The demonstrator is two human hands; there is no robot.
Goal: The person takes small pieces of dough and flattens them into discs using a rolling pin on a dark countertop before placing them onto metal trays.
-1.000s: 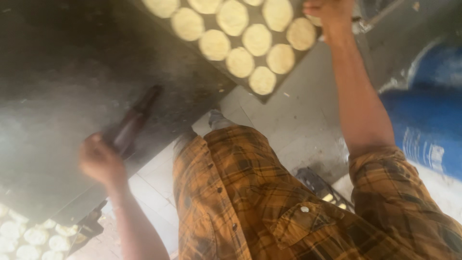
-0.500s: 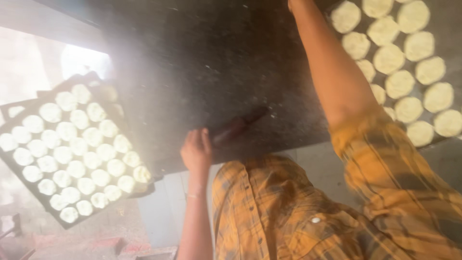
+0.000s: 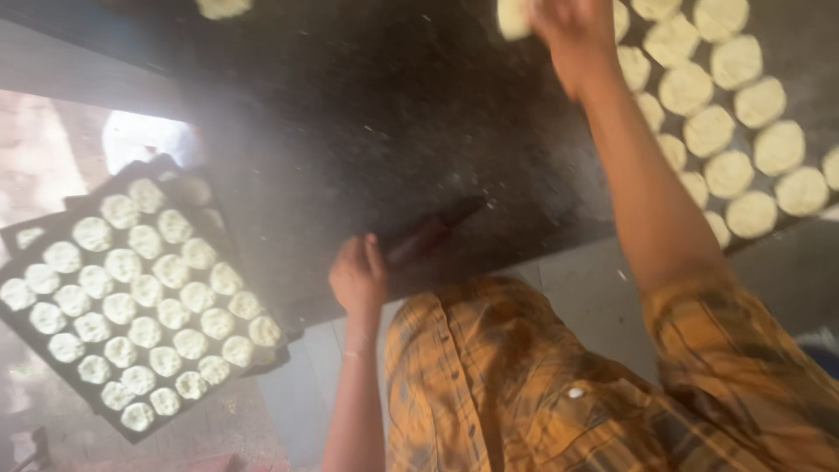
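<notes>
My left hand [image 3: 358,278] is closed around the near end of a dark wooden rolling pin [image 3: 433,234], which lies on the black stone slab [image 3: 367,122]. My right hand [image 3: 570,31] is stretched to the slab's far side and pinches a pale flattened dough round [image 3: 516,17]. Just right of that hand, several dough rounds [image 3: 743,131] lie in rows on the slab. My checked orange shirt [image 3: 524,393] fills the bottom of the view.
A dark tray [image 3: 52,363] holding several rows of small dough rounds [image 3: 140,293] sits lower left, beside the slab's edge. One more dough piece [image 3: 223,7] lies at the slab's top edge. A pale tiled floor [image 3: 577,280] shows below the slab.
The view has swung, bringing the tray into sight on the left. My right hand has moved left off the rows with a dough round in it. My left hand stays on the rolling pin.
</notes>
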